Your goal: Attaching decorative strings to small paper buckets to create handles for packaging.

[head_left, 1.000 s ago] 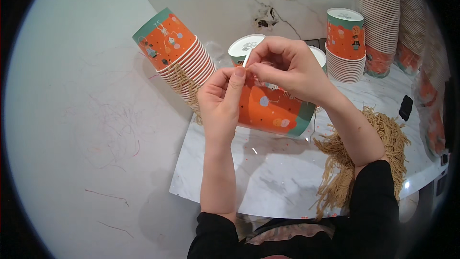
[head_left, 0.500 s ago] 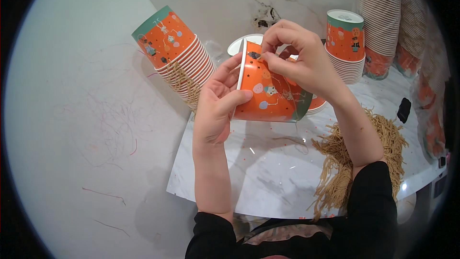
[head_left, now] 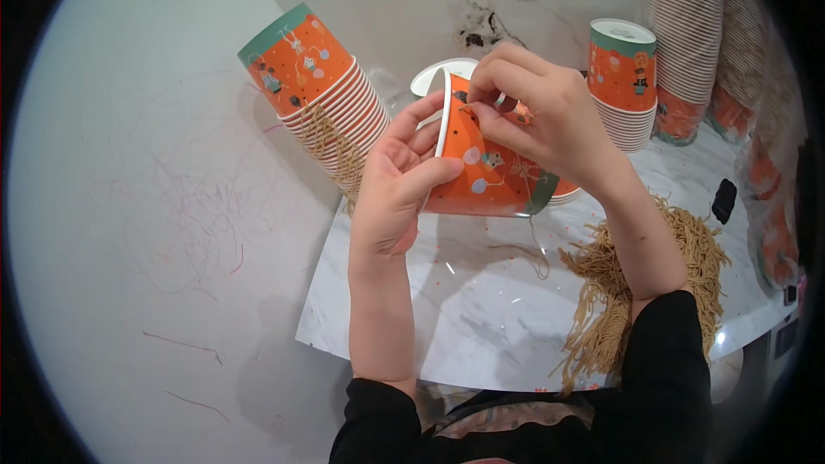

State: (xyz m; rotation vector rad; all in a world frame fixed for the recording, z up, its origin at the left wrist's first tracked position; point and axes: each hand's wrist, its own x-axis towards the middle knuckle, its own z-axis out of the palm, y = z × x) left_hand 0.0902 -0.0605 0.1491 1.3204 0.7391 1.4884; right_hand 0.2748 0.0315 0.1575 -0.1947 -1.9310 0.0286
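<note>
My left hand (head_left: 397, 180) grips an orange paper tub (head_left: 481, 155) by its white rim, thumb on the outer wall and fingers reaching to the inside. The tub lies tilted on its side above the table, its green base band to the right. My right hand (head_left: 541, 107) is closed in a pinch against the tub's wall near the rim, on what looks like the end of a thin tan yarn strand (head_left: 543, 249). That strand dangles below the tub's base. Beside my right forearm lies a heap of tan yarn (head_left: 601, 292).
A leaning stack of tubs (head_left: 309, 69), draped with yarn, stands left; another stack (head_left: 623, 60) stands right. Tall bagged stacks (head_left: 683, 26) line the far right. A white round lid or tub (head_left: 438, 77) and a small black object (head_left: 724, 200) lie on the marble-patterned table (head_left: 361, 309).
The tub has shifted slightly right and turned a little in my left hand. My right hand stays pinched near the rim, a little further right.
</note>
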